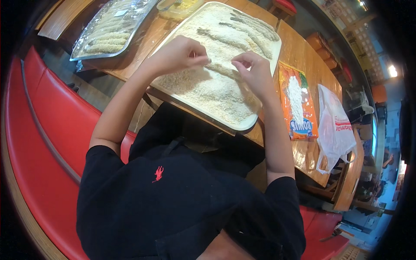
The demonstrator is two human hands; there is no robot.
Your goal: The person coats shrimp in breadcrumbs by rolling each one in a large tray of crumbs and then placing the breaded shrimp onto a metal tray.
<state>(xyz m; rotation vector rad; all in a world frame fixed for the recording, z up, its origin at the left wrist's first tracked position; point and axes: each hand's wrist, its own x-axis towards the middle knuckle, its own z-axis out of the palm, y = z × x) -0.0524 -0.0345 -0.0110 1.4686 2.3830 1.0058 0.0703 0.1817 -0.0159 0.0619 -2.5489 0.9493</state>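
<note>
A white rectangular tray [276, 48] of pale breadcrumbs [224, 97] lies before me. Long crumb-coated pieces with dark ends, which look like shrimp, rest in its far part; one coated piece [224, 71] lies lower, between my hands. My left hand [188, 55] is over the tray's left part, thumb and fingertips pinched together near that piece's left end. Across from it, my right hand [253, 70] bends its thumb and forefinger towards each other, just above the piece's right part. Whether either hand's fingertips grip anything is too small to tell.
At the upper left, a metal tray [125, 50] holds rows of coated pieces under clear plastic. Beside it stands a clear plastic container [178, 11] with yellowish contents. An orange packet [299, 104] with white powder on it and a white plastic bag [334, 130] lie to the right.
</note>
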